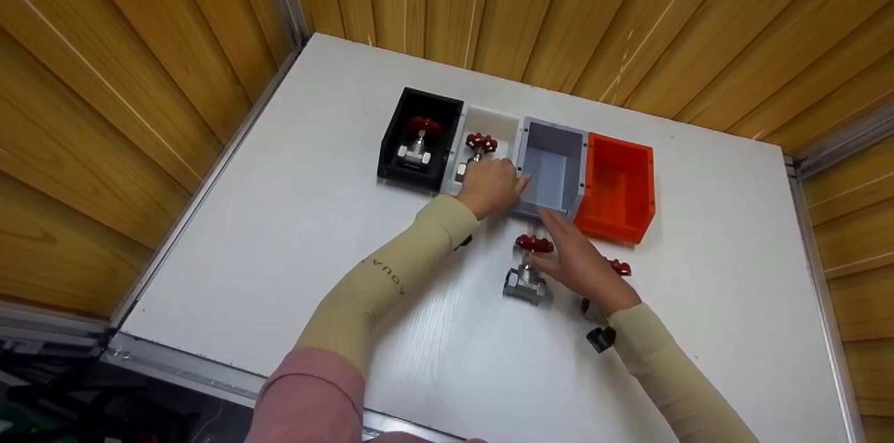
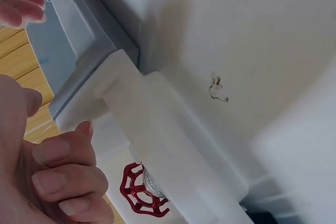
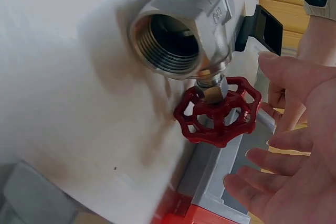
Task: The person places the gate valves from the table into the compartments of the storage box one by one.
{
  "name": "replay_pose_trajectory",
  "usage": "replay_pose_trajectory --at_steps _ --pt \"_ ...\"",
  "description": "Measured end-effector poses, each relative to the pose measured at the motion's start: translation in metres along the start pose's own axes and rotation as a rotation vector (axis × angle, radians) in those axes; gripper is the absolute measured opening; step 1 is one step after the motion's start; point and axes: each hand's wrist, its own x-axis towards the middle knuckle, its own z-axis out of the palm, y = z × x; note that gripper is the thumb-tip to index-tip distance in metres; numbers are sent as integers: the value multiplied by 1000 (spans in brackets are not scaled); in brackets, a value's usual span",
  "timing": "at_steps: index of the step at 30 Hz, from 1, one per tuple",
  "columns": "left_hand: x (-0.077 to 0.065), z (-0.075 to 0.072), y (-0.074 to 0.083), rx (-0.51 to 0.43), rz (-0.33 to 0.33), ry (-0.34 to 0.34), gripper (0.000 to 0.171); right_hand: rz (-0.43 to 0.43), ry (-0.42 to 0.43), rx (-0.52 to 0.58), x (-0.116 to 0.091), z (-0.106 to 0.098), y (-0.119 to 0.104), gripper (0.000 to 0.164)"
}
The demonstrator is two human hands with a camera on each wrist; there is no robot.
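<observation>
My left hand point(image 1: 492, 186) hovers over the white bin point(image 1: 492, 116), its fingers loosely curled with nothing visible in them. Inside that bin lies a metal valve with a red handwheel point(image 2: 142, 190), just beside those fingers. My right hand point(image 1: 583, 263) has its fingers extended, near a second valve point(image 1: 526, 284) on the table. In the right wrist view this valve's threaded opening and red handwheel point(image 3: 218, 114) show plainly, with a small space between wheel and fingers. Another valve, its red handwheel point(image 1: 619, 267) showing, is partly hidden behind my right hand and wrist.
A black bin point(image 1: 384, 160) at the left holds a valve point(image 1: 415, 153). To the right of the white bin stand a grey-blue bin point(image 1: 552, 125) and an orange bin point(image 1: 632, 149), side by side. Wood-patterned walls point(image 1: 489, 3) border the white table point(image 1: 279, 170).
</observation>
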Motion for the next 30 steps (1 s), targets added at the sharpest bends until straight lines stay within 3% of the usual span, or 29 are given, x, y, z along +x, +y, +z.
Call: replay_pose_trajectory --at_steps 7,16,30 --pt "-1 1 1 5 0 -12 56 16 -53 -1 -8 10 7 107" --pt "2 5 4 18 -21 -22 56 -80 -29 -23 -18 21 15 115" --pt "5 6 9 15 -41 -33 55 -102 7 -89 -23 36 17 128"
